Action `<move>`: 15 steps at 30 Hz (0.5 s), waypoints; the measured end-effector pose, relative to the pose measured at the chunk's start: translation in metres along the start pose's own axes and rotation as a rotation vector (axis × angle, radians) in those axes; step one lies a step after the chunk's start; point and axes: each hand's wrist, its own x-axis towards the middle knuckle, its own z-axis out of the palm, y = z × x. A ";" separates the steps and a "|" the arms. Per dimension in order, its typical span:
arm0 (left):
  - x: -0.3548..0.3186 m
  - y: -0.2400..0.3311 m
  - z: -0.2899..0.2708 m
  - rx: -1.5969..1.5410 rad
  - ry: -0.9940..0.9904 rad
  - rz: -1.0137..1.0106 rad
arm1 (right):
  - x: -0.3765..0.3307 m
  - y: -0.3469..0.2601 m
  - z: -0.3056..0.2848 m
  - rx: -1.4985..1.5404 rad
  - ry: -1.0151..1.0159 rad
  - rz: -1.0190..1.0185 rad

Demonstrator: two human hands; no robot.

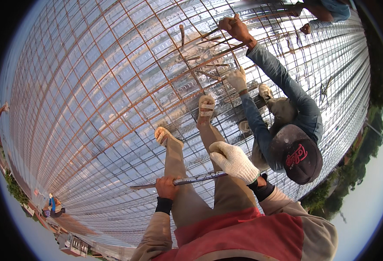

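Note:
My bare left hand (166, 188) is wrapped round a long, slightly curved metal bar (196, 179), held crosswise in front of my legs. Its left end looks flattened; the part right of my hand has worn bluish colouring. My right hand (235, 162), in a white knitted glove, is closed with its back up. The bar's right end runs up to the glove's lower edge; what the curled fingers hold is hidden. Below lies a steel rebar mesh (126, 102). My sandalled feet (205, 105) stand among its bars.
A co-worker in a dark cap (296, 154) crouches at my right; their bare hand (237, 30) and gloved hand (236, 80) are at the mesh beside short rebar pieces (209, 75). Another person (330, 13) is at the upper right. Ribbed metal decking (348, 65) lies under the mesh.

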 end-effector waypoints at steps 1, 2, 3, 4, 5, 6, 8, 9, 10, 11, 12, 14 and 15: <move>-0.005 0.002 0.005 -0.028 0.011 -0.022 | -0.006 0.002 0.008 -0.022 0.006 0.022; -0.008 0.003 0.011 -0.026 0.020 -0.026 | -0.012 0.004 0.016 -0.045 0.013 0.045; -0.010 0.005 0.018 -0.024 0.030 -0.031 | -0.018 0.007 0.023 -0.068 0.020 0.067; -0.013 0.006 0.022 -0.022 0.039 -0.036 | -0.025 0.011 0.029 -0.107 0.021 0.135; -0.011 0.006 0.022 -0.022 0.032 -0.039 | -0.031 0.017 0.035 -0.077 0.080 0.162; -0.006 0.004 0.023 -0.021 0.025 -0.041 | -0.036 0.023 0.040 -0.049 0.139 0.189; -0.003 0.004 0.022 -0.016 0.027 -0.039 | -0.046 0.040 0.052 -0.057 0.236 0.201; -0.001 0.003 0.021 -0.011 0.038 -0.029 | -0.049 0.049 0.055 -0.064 0.260 0.193; -0.002 0.000 0.023 -0.006 0.048 -0.017 | -0.051 0.055 0.058 -0.071 0.287 0.186; -0.002 -0.003 0.024 0.004 0.069 0.000 | -0.053 0.061 0.061 -0.078 0.314 0.178; -0.003 -0.006 0.025 0.015 0.091 0.017 | -0.057 0.068 0.066 -0.117 0.331 0.173; -0.003 -0.012 0.026 0.038 0.134 0.063 | -0.059 0.090 0.079 -0.105 0.391 0.131; -0.001 -0.014 0.025 0.050 0.154 0.090 | -0.061 0.102 0.086 -0.098 0.423 0.111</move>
